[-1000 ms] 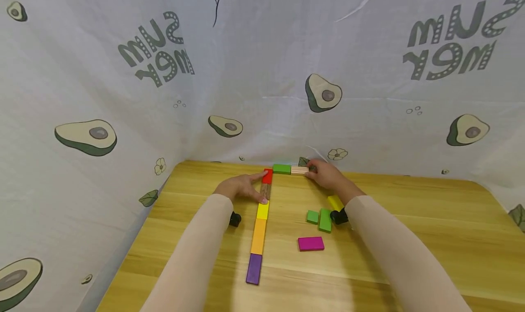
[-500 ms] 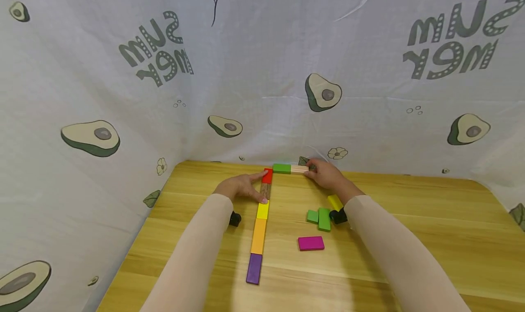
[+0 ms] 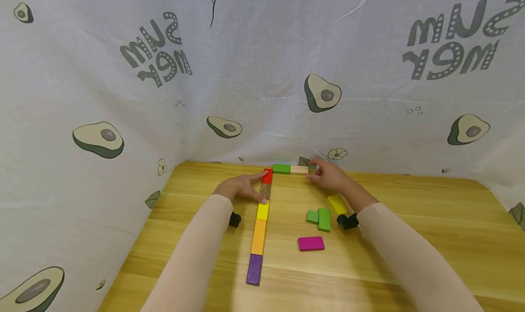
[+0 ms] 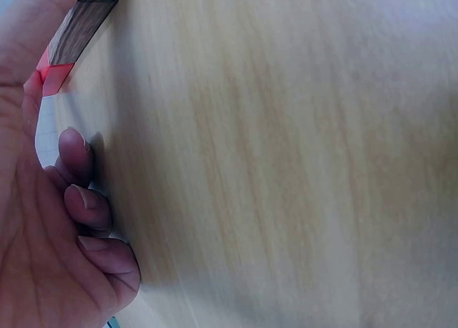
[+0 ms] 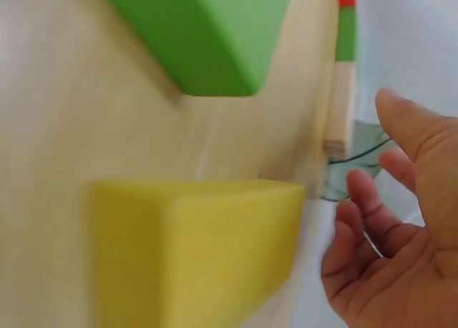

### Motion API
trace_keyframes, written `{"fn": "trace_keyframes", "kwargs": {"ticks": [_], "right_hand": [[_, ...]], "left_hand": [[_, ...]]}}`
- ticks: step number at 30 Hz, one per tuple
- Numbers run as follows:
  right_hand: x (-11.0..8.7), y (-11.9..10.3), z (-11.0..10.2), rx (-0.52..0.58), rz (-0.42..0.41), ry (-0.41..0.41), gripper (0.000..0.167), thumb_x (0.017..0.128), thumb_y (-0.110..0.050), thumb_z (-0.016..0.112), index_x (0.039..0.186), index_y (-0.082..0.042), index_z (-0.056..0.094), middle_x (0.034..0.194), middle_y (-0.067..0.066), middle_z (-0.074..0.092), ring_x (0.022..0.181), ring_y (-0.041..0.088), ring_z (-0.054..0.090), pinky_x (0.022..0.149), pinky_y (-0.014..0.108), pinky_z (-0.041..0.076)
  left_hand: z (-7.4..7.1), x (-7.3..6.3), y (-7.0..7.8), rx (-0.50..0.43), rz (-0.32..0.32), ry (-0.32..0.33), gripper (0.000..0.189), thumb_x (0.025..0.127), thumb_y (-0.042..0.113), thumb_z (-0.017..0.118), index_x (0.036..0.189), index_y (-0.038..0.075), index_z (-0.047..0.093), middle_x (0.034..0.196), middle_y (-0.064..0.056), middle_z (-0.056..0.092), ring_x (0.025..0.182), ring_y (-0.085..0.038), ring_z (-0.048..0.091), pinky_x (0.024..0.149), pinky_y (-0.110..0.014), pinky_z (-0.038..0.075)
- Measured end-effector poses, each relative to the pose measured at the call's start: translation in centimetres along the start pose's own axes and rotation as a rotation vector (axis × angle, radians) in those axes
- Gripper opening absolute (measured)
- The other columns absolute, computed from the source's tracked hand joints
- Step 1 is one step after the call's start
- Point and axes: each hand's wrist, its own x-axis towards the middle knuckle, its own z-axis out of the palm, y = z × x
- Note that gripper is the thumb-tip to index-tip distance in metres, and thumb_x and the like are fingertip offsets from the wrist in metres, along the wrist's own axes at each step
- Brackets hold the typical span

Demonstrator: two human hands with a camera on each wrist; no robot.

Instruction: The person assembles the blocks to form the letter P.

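Observation:
My left hand rests beside a line of flat blocks, its index fingertip on the red block and its thumb on the yellow block. Between those two lies a brown wood-grain block. An orange block and a purple block continue the line nearer to me. Along the back, a green block meets a pale striped wooden block. Just right of the pale block, my right hand holds nothing; the right wrist view shows a gap between its fingers and that block.
Loose on the wooden table lie a small green block, a longer green block, a yellow block near the right wrist, and a magenta block. A printed cloth hangs behind the table's back edge.
My right hand has let go of the pale wooden block and drawn slightly to the right, with its forearm shifting right too. My left hand and the blocks stay put.

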Motion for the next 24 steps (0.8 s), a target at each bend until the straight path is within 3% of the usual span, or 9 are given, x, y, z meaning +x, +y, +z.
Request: {"fn": "trace_keyframes", "kwargs": {"ticks": [3,7,14,17,24], "right_hand": [[-2.0,-0.4,-0.2,-0.022,-0.018,-0.007,0.050,0.098,-0.033,0.070,0.137,-0.004,0.059,0.091,0.012,0.063,0.074,0.022,0.054,0.064,0.034,0.047],[-5.6,-1.0,-0.3,-0.040,-0.029,-0.040,0.050,0.094,-0.038,0.074,0.128,-0.003,0.065,0.080,0.003,0.058,0.068,0.016,0.049,0.059,0.029,0.041],[-10.6,-1.2,0.1,-0.053,0.043,-0.134,0.077,0.080,-0.048,0.085,0.137,-0.002,0.058,0.073,0.000,0.057,0.066,0.014,0.050,0.057,0.029,0.041],[-11.7,-0.9,0.6,-0.069,0.062,-0.140,0.082,0.077,-0.048,0.087,0.136,0.000,0.057,0.072,-0.001,0.057,0.066,0.014,0.050,0.057,0.029,0.041],[-12.3,-0.2,1.6,-0.077,0.070,-0.107,0.072,0.076,-0.048,0.087,0.126,-0.002,0.062,0.070,-0.002,0.055,0.062,0.013,0.049,0.054,0.025,0.038]], "left_hand": [[0.0,0.1,0.0,-0.008,-0.003,-0.002,0.109,0.069,0.063,0.087,0.156,0.060,0.020,0.171,-0.006,0.025,0.155,-0.037,0.026,0.124,-0.063,0.024],[0.0,0.0,-0.1,-0.024,0.004,-0.007,0.109,0.070,0.062,0.087,0.156,0.059,0.020,0.171,-0.006,0.025,0.156,-0.038,0.025,0.124,-0.064,0.024],[0.0,-0.2,0.0,-0.017,0.024,0.000,0.108,0.071,0.062,0.086,0.157,0.057,0.020,0.171,-0.007,0.025,0.155,-0.038,0.026,0.124,-0.065,0.024],[0.0,-0.1,0.0,-0.003,0.020,0.003,0.108,0.071,0.062,0.086,0.157,0.057,0.020,0.171,-0.007,0.026,0.155,-0.038,0.027,0.123,-0.064,0.025],[0.1,0.2,0.0,-0.008,0.017,0.005,0.109,0.071,0.061,0.087,0.156,0.058,0.020,0.171,-0.006,0.026,0.155,-0.038,0.026,0.124,-0.063,0.025]]}}
